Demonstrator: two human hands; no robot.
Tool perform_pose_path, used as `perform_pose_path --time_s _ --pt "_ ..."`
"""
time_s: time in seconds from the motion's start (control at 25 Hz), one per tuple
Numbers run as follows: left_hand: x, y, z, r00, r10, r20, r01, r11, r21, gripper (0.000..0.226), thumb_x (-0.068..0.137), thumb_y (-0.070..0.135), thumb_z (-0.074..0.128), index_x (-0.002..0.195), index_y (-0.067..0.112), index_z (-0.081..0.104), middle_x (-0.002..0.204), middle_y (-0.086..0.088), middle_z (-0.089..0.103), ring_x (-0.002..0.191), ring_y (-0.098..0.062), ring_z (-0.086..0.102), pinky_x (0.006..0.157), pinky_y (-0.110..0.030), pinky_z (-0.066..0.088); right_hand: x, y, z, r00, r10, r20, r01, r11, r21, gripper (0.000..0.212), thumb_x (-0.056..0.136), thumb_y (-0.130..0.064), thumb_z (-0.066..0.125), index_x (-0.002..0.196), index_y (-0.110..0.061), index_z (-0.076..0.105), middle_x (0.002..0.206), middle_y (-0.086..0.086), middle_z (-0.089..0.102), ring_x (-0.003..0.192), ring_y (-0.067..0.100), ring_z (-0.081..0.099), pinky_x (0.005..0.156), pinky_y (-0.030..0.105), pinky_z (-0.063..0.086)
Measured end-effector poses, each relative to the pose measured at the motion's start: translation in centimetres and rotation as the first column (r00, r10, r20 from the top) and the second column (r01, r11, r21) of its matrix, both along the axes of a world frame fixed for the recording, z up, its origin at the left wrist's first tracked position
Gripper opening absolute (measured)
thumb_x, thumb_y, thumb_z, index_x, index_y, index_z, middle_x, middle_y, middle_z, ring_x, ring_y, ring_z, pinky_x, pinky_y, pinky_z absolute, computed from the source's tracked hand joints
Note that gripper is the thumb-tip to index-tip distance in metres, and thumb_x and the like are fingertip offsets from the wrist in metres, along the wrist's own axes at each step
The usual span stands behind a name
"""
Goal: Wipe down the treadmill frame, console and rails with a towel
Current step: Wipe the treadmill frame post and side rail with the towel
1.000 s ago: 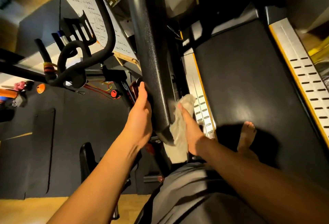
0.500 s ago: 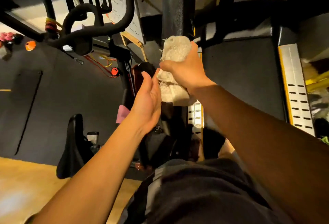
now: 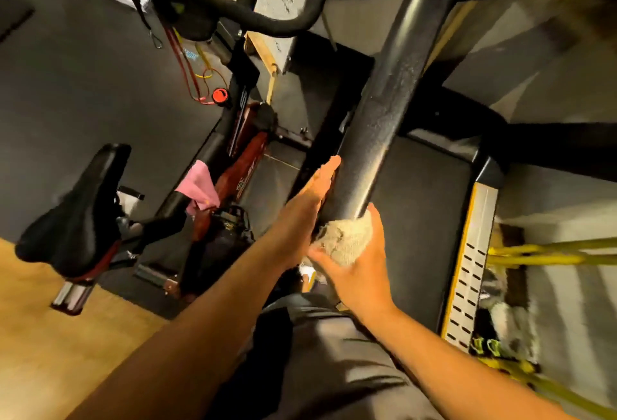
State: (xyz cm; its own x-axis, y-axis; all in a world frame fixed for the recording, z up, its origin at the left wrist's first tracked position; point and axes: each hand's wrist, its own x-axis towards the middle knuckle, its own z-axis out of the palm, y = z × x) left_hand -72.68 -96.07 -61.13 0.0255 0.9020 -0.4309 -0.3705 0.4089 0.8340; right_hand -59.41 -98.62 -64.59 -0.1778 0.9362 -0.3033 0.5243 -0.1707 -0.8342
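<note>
At frame centre, the right hand [image 3: 359, 267] cups a bunched beige terry towel [image 3: 347, 239] against the lower end of the thick black treadmill rail [image 3: 384, 112]. The left hand [image 3: 310, 199] lies flat, fingers straight, on the rail's left side.

An exercise bike [image 3: 207, 152], a pink cloth [image 3: 197, 191] on its frame, stands by a wooden floor [image 3: 50, 336].
</note>
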Motion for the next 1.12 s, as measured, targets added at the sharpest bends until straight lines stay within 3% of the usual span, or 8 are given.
perform_pose_path --time_s 0.08,0.28,0.48,0.6,0.76,0.88,1.0,1.12 --pt "-0.7 -0.1 0.2 1.0 0.025 -0.003 -0.025 1.0 -0.014 0.058 0.101 0.055 0.015 0.144 0.027 0.042 0.133 0.029 0.053 0.113 0.022 0.047 0.093 -0.003 0.035 -0.2 1.6 1.6 0.999 0.026 0.041 -0.026 1.0 0.015 0.118 0.057 -0.052 0.087 0.149 -0.032 0.015 0.15 -0.005 0.034 0.137 0.008 0.036 0.111 0.03 0.035" --pt "-1.5 -0.2 -0.6 0.984 0.075 0.16 -0.071 0.997 -0.031 0.077 0.09 0.073 0.011 0.152 0.032 0.028 0.159 0.014 0.028 0.147 0.0 0.016 0.12 -0.036 0.002 -2.6 9.4 4.4 0.981 -0.183 0.064 0.166 0.964 0.207 0.102 0.074 -0.05 0.073 0.152 -0.021 0.014 0.153 0.002 0.033 0.139 0.014 0.036 0.114 0.035 0.033" --pt "-1.1 -1.8 -0.8 0.962 0.235 0.136 -0.243 0.969 0.041 0.056 0.093 0.029 0.059 0.145 0.017 0.042 0.143 0.003 0.052 0.126 0.006 0.049 0.097 -0.009 0.04 -2.7 1.9 4.9 0.967 0.049 0.249 -0.086 0.986 0.14 0.093 0.088 -0.045 0.059 0.153 -0.02 -0.003 0.159 0.002 0.01 0.142 0.009 0.021 0.106 0.013 0.024" --pt "-1.5 -3.6 -1.4 0.963 0.263 0.056 -0.269 0.952 0.144 0.063 0.079 0.003 0.074 0.137 0.01 0.048 0.136 -0.005 0.059 0.127 -0.01 0.055 0.104 -0.023 0.044 -1.3 0.6 6.1 0.946 0.112 0.306 -0.13 0.991 0.04 0.091 0.087 -0.037 0.063 0.153 -0.02 0.003 0.141 -0.001 0.024 0.116 -0.002 0.033 0.079 -0.008 0.023" --pt "-1.6 -3.4 -0.3 0.958 0.264 -0.113 -0.24 0.952 0.188 0.053 0.082 0.016 0.077 0.13 0.022 0.056 0.125 0.008 0.064 0.118 0.0 0.057 0.1 -0.018 0.044 -2.2 6.0 8.3 0.884 0.236 0.403 -0.281 0.958 0.056 0.088 0.082 -0.032 0.072 0.149 -0.023 0.015 0.135 0.007 0.029 0.083 -0.013 0.022 0.066 -0.008 0.026" --pt "-1.5 -0.4 -0.5 0.884 0.376 -0.277 -0.334 0.924 0.187 0.034 0.086 0.02 0.074 0.119 0.021 0.064 0.113 0.008 0.068 0.107 0.001 0.061 0.093 -0.016 0.046 -2.7 7.4 10.3 0.906 0.283 0.316 -0.256 0.959 -0.125 0.079 0.073 -0.04 0.078 0.139 -0.03 0.035 0.128 -0.002 0.047 0.093 0.0 0.053 0.071 0.006 0.045" --pt "-3.7 2.4 -3.9 0.838 0.38 -0.392 -0.38 0.921 0.081 0.026 0.087 0.015 0.073 0.112 0.013 0.067 0.106 0.001 0.069 0.1 -0.013 0.065 0.092 -0.037 0.052 -1.4 7.1 12.1 0.579 0.402 0.709 -0.645 0.758 0.098 0.046 0.08 -0.049 0.066 0.123 -0.033 0.057 0.126 -0.002 0.045 0.11 0.021 0.051 0.086 0.036 0.048" --pt "-5.5 3.5 -4.5 0.825 0.273 -0.495 -0.302 0.953 0.023 0.04 0.09 0.016 0.068 0.129 0.013 0.058 0.12 -0.003 0.056 0.114 -0.021 0.057 0.097 -0.026 0.046 -1.4 8.4 9.8 0.351 0.373 0.859 -0.866 0.478 0.146 0.035 0.09 -0.044 0.052 0.119 -0.029 0.064 0.132 0.004 0.049 0.119 0.031 0.044 0.091 0.046 0.042"
